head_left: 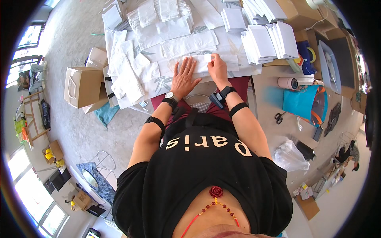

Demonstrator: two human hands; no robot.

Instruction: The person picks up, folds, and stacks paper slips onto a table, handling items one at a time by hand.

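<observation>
At the table's near edge lies a long, flat white plastic bag (203,63). My left hand (183,79) rests flat on its left part, fingers stretched out. My right hand (218,70) is closed, with its curled fingertips pinching the bag near the middle; the exact grip is partly hidden. Just beyond both hands is another flat translucent bag (189,44). To the left, loose white bags (129,81) overlap and hang over the table's corner. A layered pile of white bags (160,25) lies farther back.
Stacks of folded white sheets (260,43) stand on the table (244,70) at the right. A cardboard box (84,87) stands left of the table. On the right are a pink cylinder (287,83), a blue bag (303,101), black scissors (279,118) and a clear plastic bag (290,155).
</observation>
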